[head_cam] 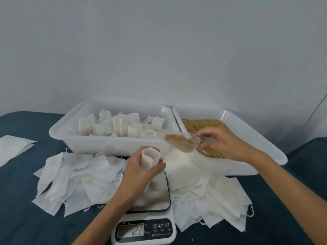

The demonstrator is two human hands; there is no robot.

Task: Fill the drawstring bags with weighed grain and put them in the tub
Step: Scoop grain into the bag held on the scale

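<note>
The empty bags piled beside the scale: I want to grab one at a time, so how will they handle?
The empty bags look thin and floppy; they lie creased and overlapping, so one may drag its neighbours. Loose drawstrings could snag. The bag in the left hand probably stays open only because that hand holds it.

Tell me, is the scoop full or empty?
Full: the scoop in the right hand holds a heap of brown grain.
</note>
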